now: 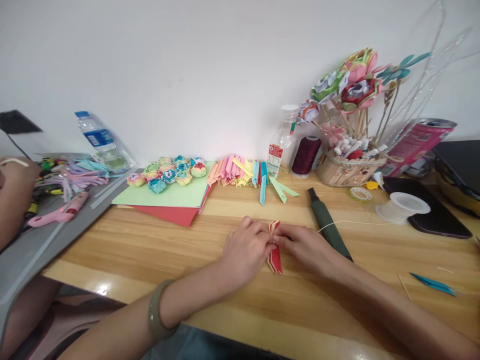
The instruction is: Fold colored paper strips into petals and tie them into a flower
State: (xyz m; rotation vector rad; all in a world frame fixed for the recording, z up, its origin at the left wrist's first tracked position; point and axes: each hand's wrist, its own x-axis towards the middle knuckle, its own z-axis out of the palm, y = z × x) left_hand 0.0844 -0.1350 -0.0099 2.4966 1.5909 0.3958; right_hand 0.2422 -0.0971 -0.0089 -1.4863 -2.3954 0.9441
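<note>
Both of my hands meet over the wooden table around a narrow bundle of folded red and cream paper [275, 259]. My left hand [247, 247] pinches the bundle at its middle from the left. From the right, my right hand [303, 245] closes its fingertips at the same spot. A thin pale thread [354, 222] runs from near my right hand to a white spool [403, 207]. How the thread lies at the bundle is hidden by my fingers. The paper's two ends stick out above and below my fingertips.
Paper flowers [176, 172] lie on green and red sheets [157, 199]. Folded paper strips [234, 171] sit behind my hands. A dark green tool [328, 220], phone [431, 212] and blue folded paper [433, 284] are right. Another person's hand [17, 182] is left, near a pink glue gun [60, 212].
</note>
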